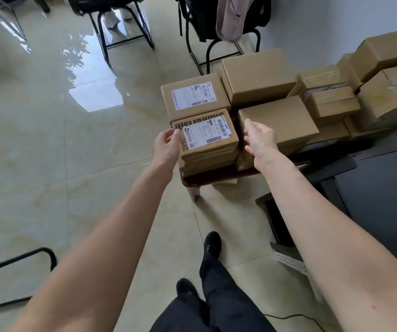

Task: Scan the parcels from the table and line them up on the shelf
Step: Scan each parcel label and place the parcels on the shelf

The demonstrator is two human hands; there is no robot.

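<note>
So the top box (pixel 206 135) sits on the front-left stack of the counter (pixel 192 182), label up, with a second labelled box (pixel 194 95) just behind it and a bunch of plain boxes (pixel 277 121) packed tight to the right. Left hand (pixel 166 147) has its fingertips on the box's left edge, thumb by the top corner, fingers lightly bent, touching rather than clamped as far as I can tell. Right hand (pixel 259 138) is open, fingers spread, hovering just off the right side, not on it yet.

If I were doing this pick, I'd bring the right palm flat onto the right face before lifting, so the grip squeezes from both sides. The gap on that side looks narrow, so slide the fingers in low without nudging the neighbour. Lift straight up, since the stack underneath looks a bit uneven and could shift. Keep the label facing up so the barcode is ready to scan. No scanner or shelf in view, can't say where those are.
</note>
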